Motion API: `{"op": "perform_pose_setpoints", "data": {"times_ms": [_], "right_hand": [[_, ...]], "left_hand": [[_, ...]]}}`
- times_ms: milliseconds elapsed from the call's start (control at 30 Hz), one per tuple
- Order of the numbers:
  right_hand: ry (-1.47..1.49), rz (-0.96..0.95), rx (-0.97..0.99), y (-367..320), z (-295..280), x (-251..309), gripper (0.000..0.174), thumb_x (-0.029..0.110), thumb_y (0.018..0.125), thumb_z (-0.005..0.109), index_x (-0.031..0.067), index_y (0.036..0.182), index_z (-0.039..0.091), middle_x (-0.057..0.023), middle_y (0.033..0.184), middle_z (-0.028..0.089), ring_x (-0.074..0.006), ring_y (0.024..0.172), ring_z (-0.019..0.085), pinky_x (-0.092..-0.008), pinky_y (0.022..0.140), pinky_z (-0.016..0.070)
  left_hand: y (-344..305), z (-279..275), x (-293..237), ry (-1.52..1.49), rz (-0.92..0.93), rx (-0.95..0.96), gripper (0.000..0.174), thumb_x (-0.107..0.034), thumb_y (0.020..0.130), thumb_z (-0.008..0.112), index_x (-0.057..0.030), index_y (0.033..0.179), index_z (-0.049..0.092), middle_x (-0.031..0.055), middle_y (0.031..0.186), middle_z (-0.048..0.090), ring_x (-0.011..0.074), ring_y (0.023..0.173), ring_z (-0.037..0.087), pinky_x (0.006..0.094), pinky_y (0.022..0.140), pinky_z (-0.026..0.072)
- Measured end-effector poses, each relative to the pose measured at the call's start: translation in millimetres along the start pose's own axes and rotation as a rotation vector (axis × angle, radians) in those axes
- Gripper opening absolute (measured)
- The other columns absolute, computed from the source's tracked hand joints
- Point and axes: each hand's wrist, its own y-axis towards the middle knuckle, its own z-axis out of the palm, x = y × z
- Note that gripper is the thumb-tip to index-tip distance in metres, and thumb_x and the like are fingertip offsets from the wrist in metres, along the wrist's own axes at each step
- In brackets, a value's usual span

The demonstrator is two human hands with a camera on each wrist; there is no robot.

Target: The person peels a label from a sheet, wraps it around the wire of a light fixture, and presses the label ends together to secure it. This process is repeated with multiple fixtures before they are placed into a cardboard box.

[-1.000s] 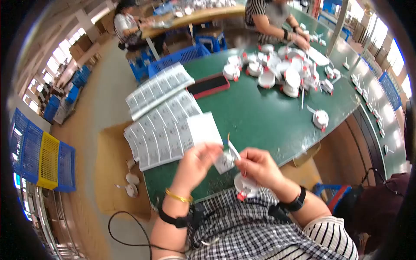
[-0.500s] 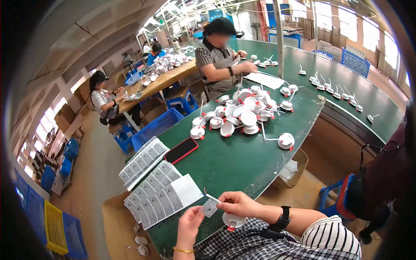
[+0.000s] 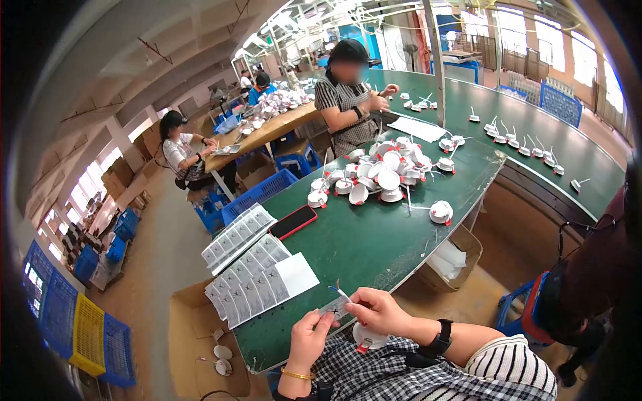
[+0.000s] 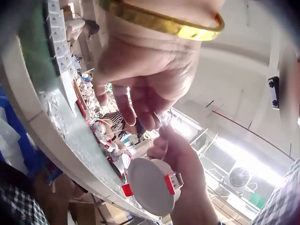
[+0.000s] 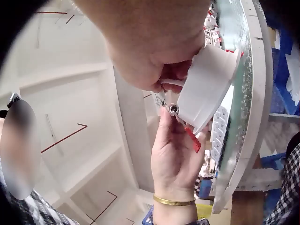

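Note:
In the head view the left hand (image 3: 307, 342) pinches the near end of a small printed label (image 3: 334, 308). The right hand (image 3: 378, 313) pinches a white cable (image 3: 343, 295) with bare coloured wire ends, at the label's other edge. Below the right hand hangs a round white lamp (image 3: 369, 337) with a red clip. The left wrist view shows the lamp's white face (image 4: 151, 186) beside the right hand (image 4: 185, 164). In the right wrist view its white side (image 5: 206, 86) is close to the right fingers, with the left hand (image 5: 176, 157) beneath.
Printed label sheets (image 3: 249, 286) and a red-edged phone (image 3: 293, 222) lie on the green table (image 3: 348, 250). Beyond them is a heap of white lamps (image 3: 388, 170); one lamp (image 3: 441, 212) sits apart. A cardboard box (image 3: 194, 361) stands below the left edge. People sit across the table.
The head view has tilted up from the table. The left hand, apart from the right at first, now pinches the label against the cable. The right hand keeps its grip on the cable.

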Motion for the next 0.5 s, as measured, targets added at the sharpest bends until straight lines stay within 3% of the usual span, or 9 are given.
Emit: {"op": "perform_pose_setpoints", "data": {"times_ms": [33, 100, 133, 167, 233, 300, 500], "right_hand": [[0.009, 0.002, -0.008, -4.0, 0.4, 2.2, 0.017, 0.017, 0.089, 0.063, -0.0001, 0.087, 0.061, -0.0030, 0.066, 0.051, -0.0085, 0.057, 0.046, -0.0267, 0.049, 0.0380], [0.034, -0.009, -0.032, -8.6, 0.0, -3.3, 0.018, 0.018, 0.089, 0.063, -0.0002, 0.087, 0.060, -0.0040, 0.066, 0.052, -0.0098, 0.056, 0.046, -0.0278, 0.050, 0.0384], [-0.010, -0.067, -0.040, -9.4, -2.5, -3.3, 0.018, 0.019, 0.091, 0.061, 0.0007, 0.088, 0.060, -0.0005, 0.065, 0.052, -0.0065, 0.056, 0.048, -0.0249, 0.049, 0.0389], [-0.056, -0.122, -0.044, -11.1, -5.7, -1.9, 0.018, 0.020, 0.093, 0.060, 0.0015, 0.090, 0.059, 0.0030, 0.064, 0.052, -0.0032, 0.055, 0.049, -0.0221, 0.048, 0.0393], [-0.057, -0.125, -0.059, -19.3, -5.2, 4.6, 0.020, 0.021, 0.094, 0.059, 0.0014, 0.090, 0.059, 0.0024, 0.063, 0.052, -0.0035, 0.054, 0.049, -0.0226, 0.047, 0.0396], [0.033, -0.034, 0.018, -26.5, -4.2, 15.2, 0.021, 0.020, 0.091, 0.060, -0.0005, 0.088, 0.059, -0.0051, 0.065, 0.053, -0.0113, 0.057, 0.048, -0.0293, 0.052, 0.0411], [0.092, -0.116, -0.057, -43.8, -12.0, 18.0, 0.021, 0.021, 0.092, 0.060, 0.0002, 0.090, 0.060, -0.0029, 0.064, 0.053, -0.0095, 0.058, 0.049, -0.0288, 0.052, 0.0418]], "left_hand": [[-4.6, -1.3, -1.6, 0.005, 0.008, 0.002, 0.024, -0.018, 0.093, 0.059, 0.0030, 0.085, 0.067, 0.0047, 0.074, 0.065, 0.0099, 0.070, 0.056, 0.0251, 0.067, 0.0451], [-10.3, -2.9, -4.8, -0.117, -0.180, 0.008, 0.025, -0.019, 0.095, 0.055, 0.0020, 0.089, 0.066, 0.0042, 0.076, 0.064, 0.0088, 0.071, 0.055, 0.0240, 0.067, 0.0427], [-13.2, -3.5, -2.5, -0.198, -0.056, -0.046, 0.027, -0.020, 0.096, 0.052, 0.0022, 0.086, 0.065, 0.0068, 0.081, 0.065, 0.0110, 0.077, 0.058, 0.0254, 0.073, 0.0437], [-16.0, -6.5, -2.3, -0.162, -0.103, -0.059, 0.030, -0.021, 0.097, 0.050, 0.0030, 0.085, 0.064, 0.0072, 0.084, 0.065, 0.0116, 0.078, 0.058, 0.0261, 0.074, 0.0449], [-26.7, 8.1, -9.9, -0.331, -0.027, -0.075, 0.029, -0.022, 0.096, 0.054, 0.0037, 0.086, 0.064, 0.0061, 0.079, 0.065, 0.0085, 0.076, 0.058, 0.0239, 0.070, 0.0452], [-33.2, 17.9, -13.2, -0.257, -0.048, -0.048, 0.029, -0.022, 0.095, 0.055, 0.0038, 0.085, 0.065, 0.0062, 0.078, 0.065, 0.0090, 0.076, 0.058, 0.0241, 0.069, 0.0452], [-46.2, 20.3, -41.1, -0.088, 0.017, -0.040, 0.030, -0.021, 0.094, 0.057, 0.0043, 0.079, 0.065, 0.0058, 0.075, 0.064, 0.0107, 0.072, 0.058, 0.0243, 0.069, 0.0454]]}}
